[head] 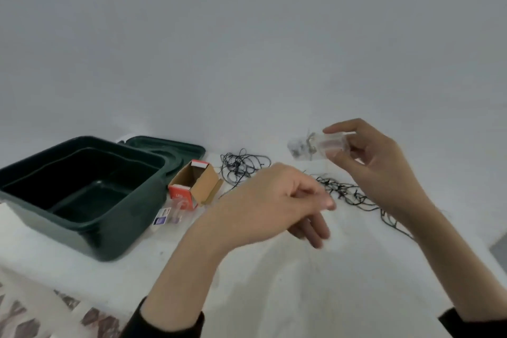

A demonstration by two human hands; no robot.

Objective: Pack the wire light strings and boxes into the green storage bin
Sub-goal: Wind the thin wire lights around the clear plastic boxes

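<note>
A right hand [381, 170] pinches a clear plastic case [333, 145], long axis left-right, above the desk's [274, 282] tangled wire light strings [343, 191], while the blurred, curled left hand [274, 200], grip unclear, sits nearer the empty green storage bin [115, 230] well left.

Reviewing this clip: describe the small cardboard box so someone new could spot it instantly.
Start at the dark green storage bin on the left. Just right of it lies a small cardboard box, open at the top. It alone is brown with red-and-white ends, unlike the clear packet in front and black wire strings to its right.
</note>
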